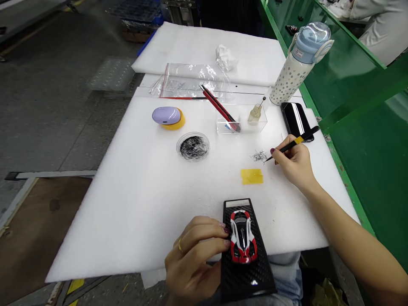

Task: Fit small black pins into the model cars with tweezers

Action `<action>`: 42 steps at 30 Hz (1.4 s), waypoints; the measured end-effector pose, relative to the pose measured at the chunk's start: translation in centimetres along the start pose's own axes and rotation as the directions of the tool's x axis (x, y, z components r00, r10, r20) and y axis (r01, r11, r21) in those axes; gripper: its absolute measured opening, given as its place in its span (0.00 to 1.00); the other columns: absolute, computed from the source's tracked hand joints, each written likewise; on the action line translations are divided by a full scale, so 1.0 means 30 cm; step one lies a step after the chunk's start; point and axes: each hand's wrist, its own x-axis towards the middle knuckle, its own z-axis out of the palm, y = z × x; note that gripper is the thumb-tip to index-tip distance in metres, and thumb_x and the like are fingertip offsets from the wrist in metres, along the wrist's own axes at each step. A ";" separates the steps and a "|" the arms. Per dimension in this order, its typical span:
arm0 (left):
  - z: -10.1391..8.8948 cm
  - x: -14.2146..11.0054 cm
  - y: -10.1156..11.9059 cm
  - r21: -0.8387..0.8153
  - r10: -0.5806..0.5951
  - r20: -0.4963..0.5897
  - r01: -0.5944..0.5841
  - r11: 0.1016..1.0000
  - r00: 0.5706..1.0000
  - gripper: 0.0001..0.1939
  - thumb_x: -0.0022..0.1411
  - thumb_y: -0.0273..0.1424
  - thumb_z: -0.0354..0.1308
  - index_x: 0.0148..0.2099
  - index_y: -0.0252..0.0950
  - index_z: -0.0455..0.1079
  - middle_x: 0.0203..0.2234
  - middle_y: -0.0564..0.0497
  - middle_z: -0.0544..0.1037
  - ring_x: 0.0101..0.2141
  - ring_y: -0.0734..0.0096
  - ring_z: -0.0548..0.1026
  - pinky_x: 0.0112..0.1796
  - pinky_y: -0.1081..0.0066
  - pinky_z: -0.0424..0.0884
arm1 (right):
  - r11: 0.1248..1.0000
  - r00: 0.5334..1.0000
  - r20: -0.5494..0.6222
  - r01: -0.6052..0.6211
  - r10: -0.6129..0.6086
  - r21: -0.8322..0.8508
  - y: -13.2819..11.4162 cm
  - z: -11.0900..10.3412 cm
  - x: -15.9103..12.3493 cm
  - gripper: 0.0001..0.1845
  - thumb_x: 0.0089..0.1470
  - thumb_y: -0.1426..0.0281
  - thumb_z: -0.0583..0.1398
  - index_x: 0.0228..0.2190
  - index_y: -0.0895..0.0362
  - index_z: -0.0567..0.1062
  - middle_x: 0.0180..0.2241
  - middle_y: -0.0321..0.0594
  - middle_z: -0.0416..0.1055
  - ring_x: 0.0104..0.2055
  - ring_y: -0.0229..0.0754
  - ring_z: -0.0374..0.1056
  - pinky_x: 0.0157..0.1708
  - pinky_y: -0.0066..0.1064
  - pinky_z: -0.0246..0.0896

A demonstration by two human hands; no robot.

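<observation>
My left hand (197, 255) grips the left side of a black display base (247, 278) at the near edge of the foam. On that base sits a red, white and black model car (243, 238). My right hand (295, 163) is closed around black tweezers (288, 145) with a yellow band. Their tip points left and reaches the right edge of a small scatter of thin black bits (259, 156). Just below the scatter lies a piece of yellow tape (251, 176). To the left, a round clear dish (193, 146) holds many more of the black bits.
A clear tray (221, 127) holds a red-and-black pen-like tool (219, 106) and a small glass bottle (255, 114). Nearby are a purple-and-yellow object (167, 117), a phone (296, 121), a dotted drink bottle (291, 76), a plastic bag (194, 78) and crumpled tissue (225, 57).
</observation>
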 end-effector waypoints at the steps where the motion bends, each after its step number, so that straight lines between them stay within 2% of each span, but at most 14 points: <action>1: -0.001 0.000 -0.001 -0.010 0.008 0.011 -0.008 1.000 1.000 0.03 0.67 0.24 0.61 0.43 0.31 0.75 0.37 0.47 0.78 0.35 0.68 0.77 0.33 0.63 0.76 | 1.000 1.000 -0.014 0.018 -0.018 0.003 -0.001 0.000 0.001 0.10 0.50 0.71 0.64 0.23 0.53 0.67 0.22 0.32 0.64 0.21 0.35 0.60 0.22 0.31 0.53; 4: -0.006 0.003 -0.003 -0.040 0.038 0.043 -0.036 0.999 0.998 0.03 0.66 0.22 0.61 0.43 0.27 0.74 0.39 0.46 0.77 0.38 0.68 0.76 0.35 0.62 0.75 | 0.993 0.993 -0.015 0.113 -0.113 -0.023 -0.007 0.000 0.003 0.09 0.53 0.69 0.64 0.26 0.52 0.68 0.21 0.31 0.64 0.21 0.36 0.60 0.22 0.31 0.53; 7: -0.008 0.008 -0.002 -0.045 0.047 0.051 -0.044 0.998 0.998 0.03 0.67 0.21 0.60 0.42 0.26 0.74 0.39 0.46 0.76 0.39 0.68 0.76 0.36 0.63 0.74 | 0.977 0.976 0.073 0.210 -0.207 -0.040 -0.015 0.001 0.000 0.08 0.54 0.68 0.64 0.27 0.52 0.70 0.21 0.32 0.65 0.22 0.36 0.60 0.21 0.31 0.52; 10: -0.008 0.015 0.001 -0.039 0.048 0.058 -0.046 0.998 0.997 0.02 0.68 0.21 0.60 0.42 0.26 0.73 0.39 0.46 0.76 0.40 0.69 0.75 0.36 0.63 0.74 | 0.968 0.962 0.140 0.245 -0.234 -0.062 -0.021 0.007 -0.006 0.08 0.55 0.68 0.63 0.27 0.53 0.70 0.21 0.32 0.64 0.21 0.35 0.57 0.21 0.30 0.49; 13: -0.007 0.018 0.003 -0.039 0.046 0.059 -0.043 0.998 0.997 0.02 0.67 0.21 0.60 0.41 0.26 0.73 0.40 0.46 0.76 0.40 0.70 0.75 0.36 0.64 0.74 | 0.967 0.962 0.154 0.240 -0.225 -0.090 -0.023 0.012 -0.009 0.07 0.54 0.69 0.63 0.27 0.54 0.70 0.21 0.32 0.64 0.21 0.34 0.55 0.20 0.30 0.48; 23: 0.002 0.020 0.017 -0.012 0.001 0.029 -0.001 1.000 1.000 0.02 0.67 0.22 0.61 0.42 0.28 0.73 0.38 0.47 0.77 0.38 0.69 0.76 0.35 0.63 0.75 | 0.981 0.974 0.178 0.162 -0.140 -0.112 -0.032 0.011 -0.008 0.09 0.54 0.66 0.65 0.26 0.53 0.71 0.22 0.33 0.67 0.22 0.36 0.59 0.22 0.30 0.50; 25: -0.001 0.018 0.014 -0.015 0.005 0.030 -0.004 1.000 1.000 0.02 0.67 0.23 0.61 0.42 0.29 0.74 0.38 0.47 0.77 0.38 0.68 0.76 0.35 0.63 0.75 | 0.988 0.978 0.166 0.141 -0.129 -0.063 -0.032 0.012 -0.010 0.11 0.54 0.63 0.66 0.26 0.53 0.71 0.22 0.34 0.68 0.23 0.37 0.62 0.22 0.31 0.52; 30: -0.008 0.017 0.003 -0.020 0.038 0.060 -0.037 0.999 0.997 0.02 0.67 0.23 0.60 0.43 0.30 0.74 0.38 0.47 0.77 0.37 0.69 0.76 0.34 0.64 0.76 | 0.984 0.984 0.164 0.034 -0.064 0.176 -0.046 0.000 -0.019 0.20 0.49 0.52 0.71 0.27 0.53 0.72 0.23 0.36 0.72 0.26 0.40 0.70 0.25 0.32 0.63; 33: -0.007 0.017 -0.002 -0.052 0.038 0.066 -0.035 0.998 0.997 0.03 0.67 0.23 0.60 0.43 0.29 0.73 0.38 0.47 0.77 0.38 0.69 0.76 0.36 0.65 0.75 | 0.976 0.986 0.162 -0.012 -0.024 0.217 -0.047 -0.030 -0.032 0.23 0.45 0.50 0.73 0.27 0.53 0.72 0.22 0.36 0.72 0.25 0.40 0.71 0.25 0.32 0.65; 37: -0.006 0.008 -0.008 -0.086 0.052 0.052 -0.048 0.995 0.997 0.05 0.66 0.22 0.61 0.44 0.28 0.74 0.38 0.46 0.77 0.39 0.68 0.76 0.37 0.64 0.75 | 0.984 0.992 0.096 -0.091 0.077 0.150 -0.019 -0.066 -0.064 0.22 0.45 0.53 0.73 0.25 0.53 0.71 0.19 0.34 0.68 0.21 0.39 0.68 0.22 0.31 0.64; 42: -0.008 0.005 -0.013 -0.071 0.057 0.069 -0.052 0.996 0.996 0.06 0.65 0.22 0.61 0.45 0.30 0.74 0.38 0.46 0.77 0.38 0.66 0.76 0.36 0.63 0.75 | 0.985 0.989 0.007 -0.146 0.146 0.091 0.007 -0.064 -0.098 0.16 0.44 0.62 0.71 0.22 0.54 0.69 0.17 0.31 0.66 0.19 0.36 0.65 0.19 0.28 0.56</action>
